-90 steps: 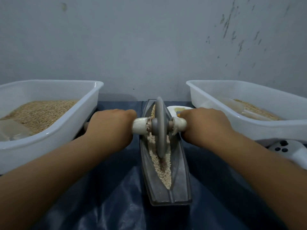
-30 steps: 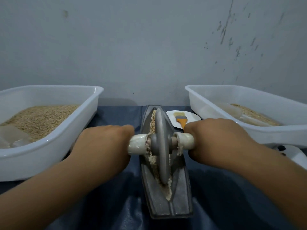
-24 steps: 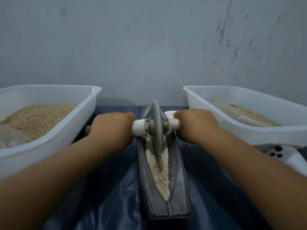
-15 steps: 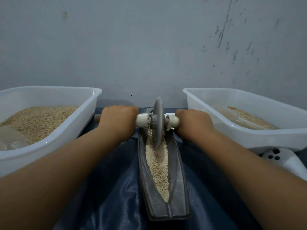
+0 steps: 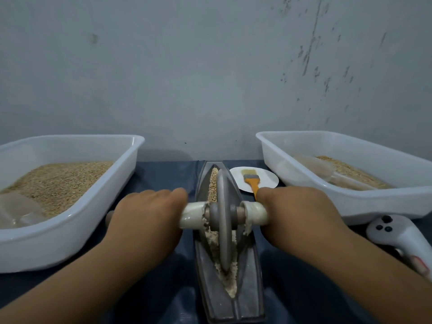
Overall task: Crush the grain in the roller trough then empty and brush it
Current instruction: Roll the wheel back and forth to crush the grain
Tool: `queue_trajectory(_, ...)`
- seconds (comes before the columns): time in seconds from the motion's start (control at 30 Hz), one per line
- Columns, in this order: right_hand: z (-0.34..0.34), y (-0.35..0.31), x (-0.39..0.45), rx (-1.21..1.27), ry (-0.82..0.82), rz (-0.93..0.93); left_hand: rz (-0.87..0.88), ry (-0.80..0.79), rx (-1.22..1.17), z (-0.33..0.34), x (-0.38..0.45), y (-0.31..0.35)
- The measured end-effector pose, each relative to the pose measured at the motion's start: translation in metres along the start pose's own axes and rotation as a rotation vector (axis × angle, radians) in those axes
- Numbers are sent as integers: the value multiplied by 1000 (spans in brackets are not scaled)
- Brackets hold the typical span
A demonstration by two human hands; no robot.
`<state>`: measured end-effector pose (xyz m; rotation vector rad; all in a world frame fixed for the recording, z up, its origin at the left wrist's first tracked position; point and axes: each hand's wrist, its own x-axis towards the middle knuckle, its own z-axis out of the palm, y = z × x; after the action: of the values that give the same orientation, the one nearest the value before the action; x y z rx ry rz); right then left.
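Observation:
A grey boat-shaped metal trough (image 5: 247, 291) lies lengthwise on the dark blue cloth in front of me, with pale crushed grain (image 5: 213, 183) along its groove. A grey roller wheel (image 5: 224, 220) stands upright in the groove near the middle of the trough. My left hand (image 5: 145, 216) grips the white handle on the wheel's left side. My right hand (image 5: 297, 213) grips the handle on the right. An orange-handled brush (image 5: 252, 181) lies on a small white plate (image 5: 268, 181) just beyond my right hand.
A white tub (image 5: 70, 220) holding grain stands at the left. Another white tub (image 5: 350, 202) at the right holds grain and a clear scoop (image 5: 327, 171). A white controller with black buttons (image 5: 397, 237) lies at the right edge. A grey wall rises close behind.
Both hands have drawn the wheel back toward me from the trough's far end to its middle. The plate and brush, hidden behind my right hand half a second ago, show again.

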<state>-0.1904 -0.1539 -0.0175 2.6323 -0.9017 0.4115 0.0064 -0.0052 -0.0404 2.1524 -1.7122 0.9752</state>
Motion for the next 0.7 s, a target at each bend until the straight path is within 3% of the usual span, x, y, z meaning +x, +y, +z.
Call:
queue_trajectory(0.13,26,2,38,43,-21,59,-53,-51,92,24,28,-9)
queue_trajectory(0.4,46,10,107,56,-4,88,-190,-146,23,62,87,-28)
queue_trajectory(0.7,31,5,61,42,-90,67,-126,-128,80,37,45,-14)
